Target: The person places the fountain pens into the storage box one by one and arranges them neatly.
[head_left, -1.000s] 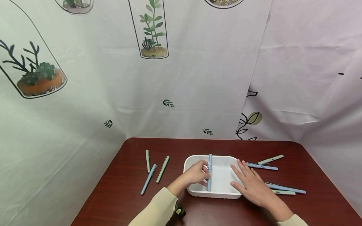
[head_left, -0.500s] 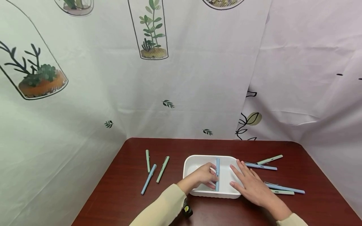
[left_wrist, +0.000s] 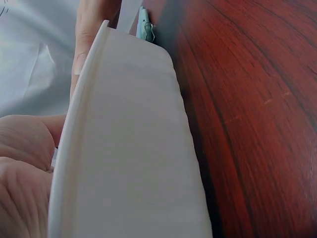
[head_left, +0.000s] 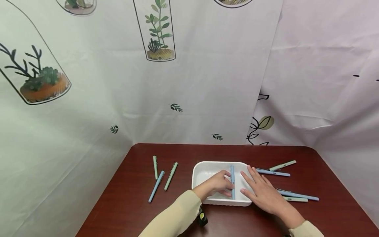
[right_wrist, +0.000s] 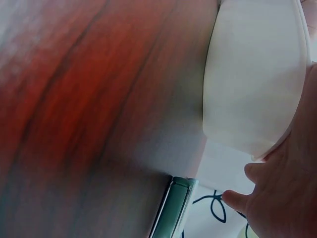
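Observation:
In the head view, a white rectangular tray [head_left: 204,169] stands on the table with a light blue pen [head_left: 232,177] upright in the picture, running front to back inside it. My left hand [head_left: 218,183] reaches over the tray's front left and holds this pen between thumb and fingers. Spread fingers of my right hand [head_left: 263,194] rest over the tray's right rim. The left wrist view is mostly filled by the tray's outer wall [left_wrist: 129,134], which hides the held pen. The right wrist view has my right hand [right_wrist: 282,198] against the tray's side.
Left of the tray on the dark red table [head_left: 118,204] lie two green pens [head_left: 170,176] and a blue pen [head_left: 156,187]. To its right are two crossing pairs, with a green pen [head_left: 282,165] and a blue pen [head_left: 299,195] among them. Patterned cloth [head_left: 201,98] hangs behind.
My left hand has moved right across the tray, carrying the blue pen from near the middle toward the right side and lower into it. The right hand stays in place.

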Available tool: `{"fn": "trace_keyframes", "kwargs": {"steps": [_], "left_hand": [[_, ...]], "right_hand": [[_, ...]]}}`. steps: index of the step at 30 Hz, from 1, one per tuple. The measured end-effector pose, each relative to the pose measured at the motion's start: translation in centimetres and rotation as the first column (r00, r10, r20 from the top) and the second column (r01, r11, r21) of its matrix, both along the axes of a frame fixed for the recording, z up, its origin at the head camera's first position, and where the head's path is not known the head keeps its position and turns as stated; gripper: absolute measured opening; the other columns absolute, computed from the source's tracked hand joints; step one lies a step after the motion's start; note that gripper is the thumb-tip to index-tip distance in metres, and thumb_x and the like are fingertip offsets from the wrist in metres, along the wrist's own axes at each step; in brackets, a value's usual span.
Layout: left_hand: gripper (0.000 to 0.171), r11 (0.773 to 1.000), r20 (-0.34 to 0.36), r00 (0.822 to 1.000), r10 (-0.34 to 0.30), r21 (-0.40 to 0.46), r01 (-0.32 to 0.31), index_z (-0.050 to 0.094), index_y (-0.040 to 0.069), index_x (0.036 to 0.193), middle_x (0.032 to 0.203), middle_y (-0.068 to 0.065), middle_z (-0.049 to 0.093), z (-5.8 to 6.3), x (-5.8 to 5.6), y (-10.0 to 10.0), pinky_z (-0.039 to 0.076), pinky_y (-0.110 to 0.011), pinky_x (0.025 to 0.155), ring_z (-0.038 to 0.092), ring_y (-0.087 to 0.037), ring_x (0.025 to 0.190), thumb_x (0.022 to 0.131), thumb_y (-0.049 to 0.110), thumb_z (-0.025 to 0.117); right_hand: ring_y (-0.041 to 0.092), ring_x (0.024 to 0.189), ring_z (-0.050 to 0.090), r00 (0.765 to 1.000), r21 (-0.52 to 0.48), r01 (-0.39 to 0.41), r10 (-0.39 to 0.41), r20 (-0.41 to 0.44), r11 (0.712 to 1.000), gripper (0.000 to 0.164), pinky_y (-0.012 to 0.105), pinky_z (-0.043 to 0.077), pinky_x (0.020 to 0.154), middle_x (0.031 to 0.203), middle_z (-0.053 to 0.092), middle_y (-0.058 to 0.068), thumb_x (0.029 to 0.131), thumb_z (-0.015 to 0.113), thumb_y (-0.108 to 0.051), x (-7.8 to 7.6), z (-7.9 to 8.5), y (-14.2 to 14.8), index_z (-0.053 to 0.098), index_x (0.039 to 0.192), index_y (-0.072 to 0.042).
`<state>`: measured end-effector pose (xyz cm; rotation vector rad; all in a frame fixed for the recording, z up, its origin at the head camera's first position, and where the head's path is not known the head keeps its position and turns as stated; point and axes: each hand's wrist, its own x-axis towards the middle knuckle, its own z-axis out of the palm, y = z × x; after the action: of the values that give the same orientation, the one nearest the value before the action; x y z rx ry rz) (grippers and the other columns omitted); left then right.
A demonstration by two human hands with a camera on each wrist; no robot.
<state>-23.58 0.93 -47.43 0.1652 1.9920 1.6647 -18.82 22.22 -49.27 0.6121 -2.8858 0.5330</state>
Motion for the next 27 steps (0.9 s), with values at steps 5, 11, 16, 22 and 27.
{"fn": "trace_keyframes", "kwargs": {"steps": [5, 11, 16, 22, 27], "left_hand": [[0.036, 1.0, 0.021, 1.0, 0.011, -0.013, -0.011, 0.051, 0.002, 0.12, 0.087, -0.012, 0.065, -0.3, -0.2, 0.7, 0.062, -0.036, 0.064, 0.07, -0.021, 0.074, 0.089, -0.009, 0.067], [0.034, 1.0, 0.078, 0.997, 0.019, -0.012, -0.019, 0.054, 0.004, 0.117, 0.081, -0.012, 0.065, -1.3, -0.4, 1.2, 0.062, -0.037, 0.066, 0.072, -0.024, 0.073, 0.089, -0.009, 0.067], [0.032, 0.999, 0.107, 0.994, 0.026, -0.024, -0.024, 0.054, 0.003, 0.113, 0.078, -0.011, 0.064, -2.1, -0.3, 1.5, 0.062, -0.037, 0.066, 0.073, -0.026, 0.072, 0.088, -0.01, 0.068], [0.029, 0.995, 0.066, 0.997, 0.05, -0.09, -0.044, 0.056, 0.0, 0.109, 0.08, -0.012, 0.064, -1.7, -0.5, 2.4, 0.061, -0.031, 0.062, 0.073, -0.022, 0.066, 0.086, -0.009, 0.072], [0.027, 0.991, 0.059, 0.997, 0.046, -0.124, -0.039, 0.056, -0.003, 0.106, 0.078, -0.012, 0.063, -1.0, -0.6, 3.1, 0.061, -0.029, 0.062, 0.071, -0.019, 0.061, 0.085, -0.011, 0.071]], "right_hand": [[0.043, 0.15, 0.026, 1.0, -0.001, 0.004, -0.004, 0.006, 1.0, 0.068, 0.068, 0.026, 0.112, 0.165, 0.026, 0.018, 0.1, 0.053, -0.056, -0.1, 0.1, 0.0, 0.045, 0.154, -0.016], [0.044, 0.149, 0.027, 1.0, 0.002, 0.002, -0.002, 0.012, 1.0, 0.068, 0.068, 0.027, 0.112, 0.165, 0.026, 0.018, 0.1, 0.053, -0.056, 0.0, -0.1, -0.1, 0.045, 0.154, -0.016], [0.044, 0.149, 0.028, 1.0, 0.012, -0.007, 0.006, 0.012, 1.0, 0.067, 0.069, 0.028, 0.111, 0.165, 0.027, 0.019, 0.101, 0.052, -0.056, 0.2, -0.3, -0.2, 0.046, 0.154, -0.015], [0.045, 0.149, 0.028, 1.0, 0.014, -0.003, 0.003, -0.004, 1.0, 0.067, 0.068, 0.029, 0.111, 0.165, 0.027, 0.019, 0.101, 0.052, -0.056, 0.1, 0.0, -0.3, 0.045, 0.154, -0.016], [0.045, 0.149, 0.028, 1.0, 0.01, 0.001, -0.001, -0.002, 1.0, 0.067, 0.069, 0.029, 0.111, 0.165, 0.027, 0.019, 0.101, 0.052, -0.056, 0.0, 0.2, -0.2, 0.045, 0.154, -0.016]]}}
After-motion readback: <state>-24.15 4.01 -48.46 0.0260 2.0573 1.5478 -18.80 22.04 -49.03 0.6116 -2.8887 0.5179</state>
